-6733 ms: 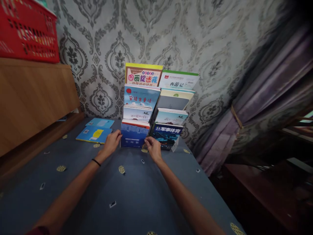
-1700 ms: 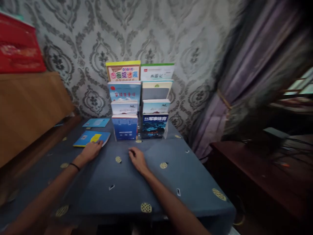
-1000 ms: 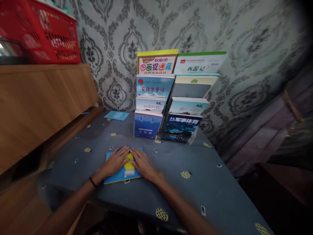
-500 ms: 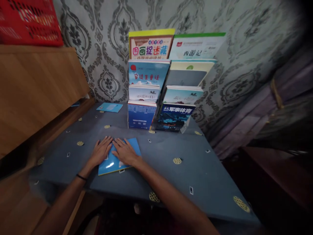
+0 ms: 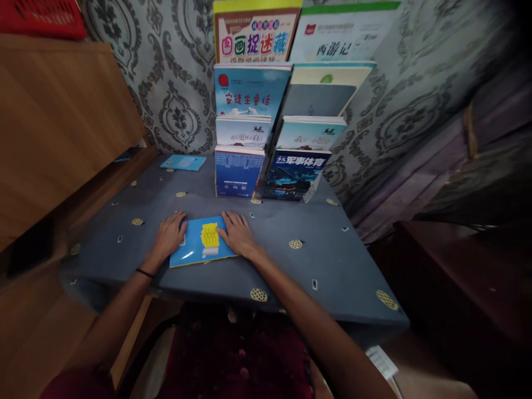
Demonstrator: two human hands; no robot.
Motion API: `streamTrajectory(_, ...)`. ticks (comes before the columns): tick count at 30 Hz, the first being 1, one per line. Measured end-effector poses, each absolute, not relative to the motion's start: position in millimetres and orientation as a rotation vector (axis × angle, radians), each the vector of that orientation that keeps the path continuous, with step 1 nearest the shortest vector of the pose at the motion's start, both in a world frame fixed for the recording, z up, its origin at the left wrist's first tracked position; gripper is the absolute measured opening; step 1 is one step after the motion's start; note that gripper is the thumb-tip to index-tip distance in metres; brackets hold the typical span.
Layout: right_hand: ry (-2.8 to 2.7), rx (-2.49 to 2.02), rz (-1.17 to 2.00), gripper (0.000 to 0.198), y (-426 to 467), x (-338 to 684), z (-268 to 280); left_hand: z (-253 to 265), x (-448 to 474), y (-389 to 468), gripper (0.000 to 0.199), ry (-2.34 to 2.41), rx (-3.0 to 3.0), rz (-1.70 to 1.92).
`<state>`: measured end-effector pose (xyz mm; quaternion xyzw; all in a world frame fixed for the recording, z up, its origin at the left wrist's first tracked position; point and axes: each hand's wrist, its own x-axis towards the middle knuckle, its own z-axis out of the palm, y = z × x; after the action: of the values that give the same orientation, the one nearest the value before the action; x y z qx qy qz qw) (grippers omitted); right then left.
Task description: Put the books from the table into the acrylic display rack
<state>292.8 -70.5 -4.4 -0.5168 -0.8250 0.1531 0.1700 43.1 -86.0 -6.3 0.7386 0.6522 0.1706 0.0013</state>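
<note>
A blue book (image 5: 193, 246) with a yellow patch on its cover lies closed and flat near the front edge of the table. My left hand (image 5: 170, 233) rests at its left edge, fingers stretched forward and thumb apart, partly on the table. Across the book's right side lies my right hand (image 5: 239, 233), palm down, with its fingers spread and the thumb over the cover by the yellow patch. Neither hand grips the book. Part of its right edge is hidden under the right hand.
Behind the book stands a tiered rack with several upright books, among them a dark magazine (image 5: 296, 176) and a blue one (image 5: 239, 173). A light-blue booklet (image 5: 183, 162) lies at the back left. A wooden cabinet (image 5: 62, 105) with a red basket (image 5: 41, 19) borders the left.
My hands have moved apart to the book's two sides; the right hand slid rightward, uncovering the yellow patch. The camera view has tilted downward.
</note>
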Motion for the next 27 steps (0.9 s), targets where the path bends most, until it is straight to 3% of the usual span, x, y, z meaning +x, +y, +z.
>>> streamTrajectory(10,-2.250,-1.519,0.352,0.062,-144.2,318.4,-3.4,14.4,58.2,-96.5,0.044,2.052,2.587,0.322)
streamTrajectory(17,-2.248,-1.540,0.414,0.069,-194.1,333.7,-6.5,6.8,75.4,-122.8,0.043,1.850,2.738,0.367)
streamTrajectory(20,-2.318,-1.466,0.470,0.084,-209.8,347.0,-8.5,1.5,75.8,-134.6,0.042,1.840,2.698,0.373)
streamTrajectory(25,-2.505,-1.128,0.437,0.136,-221.9,374.6,-26.4,-6.9,72.5,-139.0,0.039,1.837,2.620,0.462)
streamTrajectory(27,-2.531,-1.071,0.371,0.141,-220.9,378.9,-37.8,-10.9,71.3,-137.1,0.039,1.836,2.623,0.493)
